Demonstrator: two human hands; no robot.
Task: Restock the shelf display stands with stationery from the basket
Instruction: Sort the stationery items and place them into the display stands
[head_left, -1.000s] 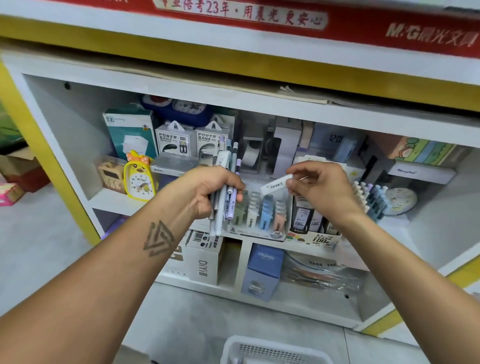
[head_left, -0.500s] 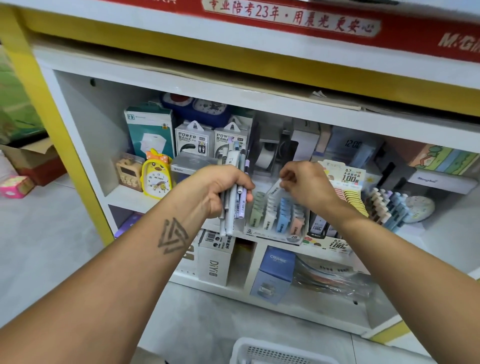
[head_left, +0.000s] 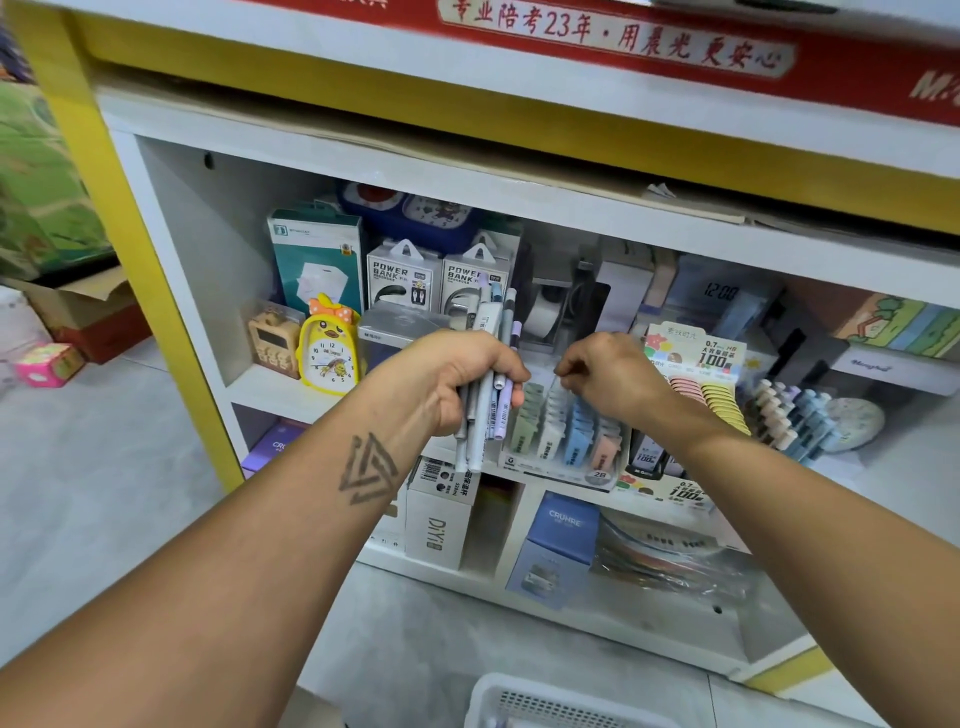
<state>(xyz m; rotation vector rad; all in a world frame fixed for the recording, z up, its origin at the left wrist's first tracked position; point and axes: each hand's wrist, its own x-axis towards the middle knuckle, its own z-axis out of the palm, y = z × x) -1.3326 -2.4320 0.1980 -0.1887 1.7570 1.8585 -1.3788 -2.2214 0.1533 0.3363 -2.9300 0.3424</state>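
Right hand (head_left: 613, 376) lowered over display stand (head_left: 566, 441), fingers curled; left hand (head_left: 457, 384) grips pens (head_left: 485, 410).

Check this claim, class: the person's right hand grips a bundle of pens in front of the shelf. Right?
Wrong hand. The head view shows the left hand gripping the bundle of pens in front of the shelf.

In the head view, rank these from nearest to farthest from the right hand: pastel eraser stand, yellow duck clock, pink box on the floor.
1. Pastel eraser stand, directly under the right hand.
2. Yellow duck clock, on the shelf to the left.
3. Pink box, on the floor far left.
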